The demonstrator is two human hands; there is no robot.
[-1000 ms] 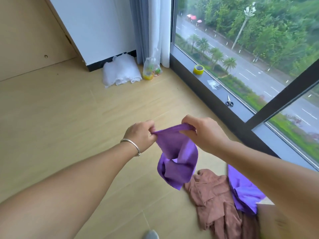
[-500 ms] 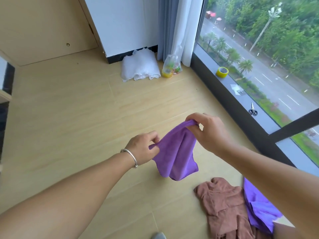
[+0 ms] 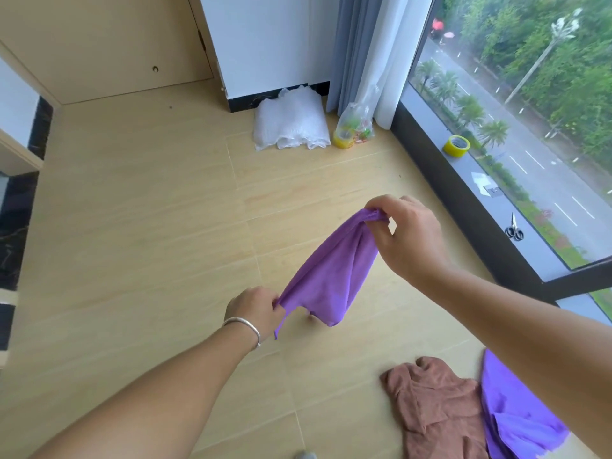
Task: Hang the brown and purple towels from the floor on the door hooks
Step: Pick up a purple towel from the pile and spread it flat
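A purple towel [image 3: 331, 276] hangs stretched between both hands above the wooden floor. My right hand [image 3: 407, 236] pinches its upper corner, held higher. My left hand [image 3: 258, 309], with a silver bracelet on the wrist, grips the lower corner. On the floor at the lower right lies a crumpled brown towel [image 3: 437, 412]. A second purple towel [image 3: 516, 422] lies beside it, partly hidden by my right forearm. No door hooks are in view.
A white plastic bag [image 3: 291, 124] and a clear bag with coloured items [image 3: 354, 130] sit by the curtain [image 3: 364, 51]. On the window sill [image 3: 477, 193] rest yellow tape [image 3: 456, 146], a paper scrap [image 3: 485, 187] and scissors [image 3: 514, 228]. A wooden door [image 3: 109, 44] stands far left.
The hands have drawn apart, the left one dropping lower and the right one rising, so the bunched purple towel now spreads out between them. The view has shifted left.
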